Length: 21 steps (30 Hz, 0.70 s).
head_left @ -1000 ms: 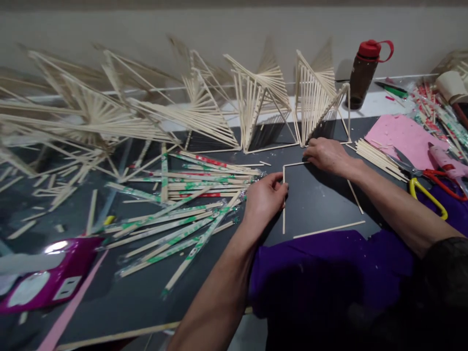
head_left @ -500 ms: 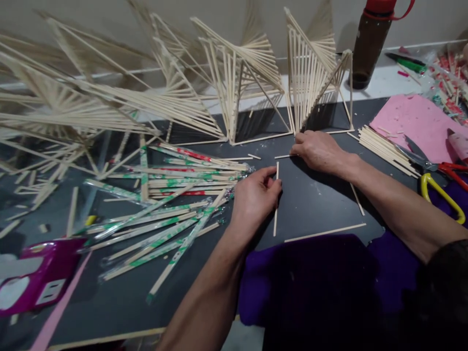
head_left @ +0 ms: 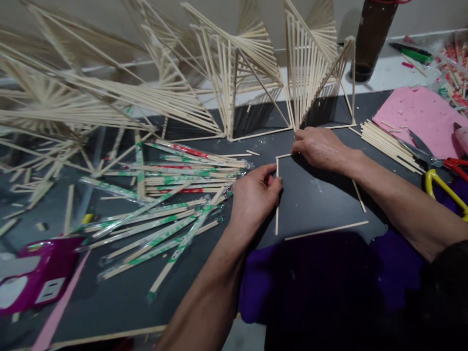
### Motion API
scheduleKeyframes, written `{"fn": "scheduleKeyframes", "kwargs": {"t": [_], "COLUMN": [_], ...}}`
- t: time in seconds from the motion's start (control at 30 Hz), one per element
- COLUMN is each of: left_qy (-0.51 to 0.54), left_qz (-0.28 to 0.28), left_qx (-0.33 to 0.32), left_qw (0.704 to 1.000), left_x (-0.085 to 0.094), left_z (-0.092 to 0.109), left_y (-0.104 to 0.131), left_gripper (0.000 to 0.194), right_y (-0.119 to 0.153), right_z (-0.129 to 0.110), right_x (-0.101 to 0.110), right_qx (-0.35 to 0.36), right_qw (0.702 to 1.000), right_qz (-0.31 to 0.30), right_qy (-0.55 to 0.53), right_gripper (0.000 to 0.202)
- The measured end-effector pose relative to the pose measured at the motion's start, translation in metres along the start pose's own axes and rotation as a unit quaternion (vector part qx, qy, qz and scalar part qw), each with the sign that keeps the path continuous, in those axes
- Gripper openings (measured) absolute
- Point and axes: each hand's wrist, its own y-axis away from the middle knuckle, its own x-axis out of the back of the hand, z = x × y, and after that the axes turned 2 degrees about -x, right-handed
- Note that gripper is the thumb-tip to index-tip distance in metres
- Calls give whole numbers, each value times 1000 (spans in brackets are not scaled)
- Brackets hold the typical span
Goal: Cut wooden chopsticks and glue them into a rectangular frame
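Note:
Between thumb and fingers, my left hand (head_left: 258, 191) grips a thin wooden chopstick (head_left: 277, 214) that lies lengthwise on the dark tabletop. My right hand (head_left: 316, 146) is closed on the far chopstick (head_left: 285, 156), which runs crosswise; most of it is hidden under the hand. The ends of these two sticks meet at a corner. A third chopstick (head_left: 327, 230) lies at the near side, and a fourth (head_left: 359, 196) slants under my right forearm. Together they outline a rough square.
Lattice structures of chopsticks (head_left: 256, 53) stand along the wall. Wrapped chopsticks (head_left: 164, 214) are heaped at left, near a magenta device (head_left: 54, 268). At right lie loose chopsticks (head_left: 389, 146), pink material (head_left: 420, 117) and scissors (head_left: 438, 187); a dark bottle (head_left: 373, 41) stands behind.
The gap between the far ends of the two held sticks has closed, and they now meet at a corner. The whole view has shifted slightly.

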Motion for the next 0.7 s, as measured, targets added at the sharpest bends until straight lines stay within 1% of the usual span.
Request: {"fn": "scheduleKeyframes", "kwargs": {"t": [0.27, 0.43, 0.7], "left_qy": [-11, -17, -17], "left_qz": [-2, -1, -5], "left_qx": [2, 10, 2], "left_qw": [1000, 1000, 1000], "left_x": [1, 1, 0], "left_z": [1, 4, 2], "left_y": [1, 1, 0], "left_gripper": [45, 43, 41], "right_y": [0, -1, -3], "right_z": [0, -1, 0], "right_x": [3, 6, 2], "right_qx": [5, 5, 19], "right_qw": [1000, 1000, 1000], "right_qz": [-13, -24, -18], "right_qy": [-20, -13, -16], "right_gripper": [33, 34, 35]}}
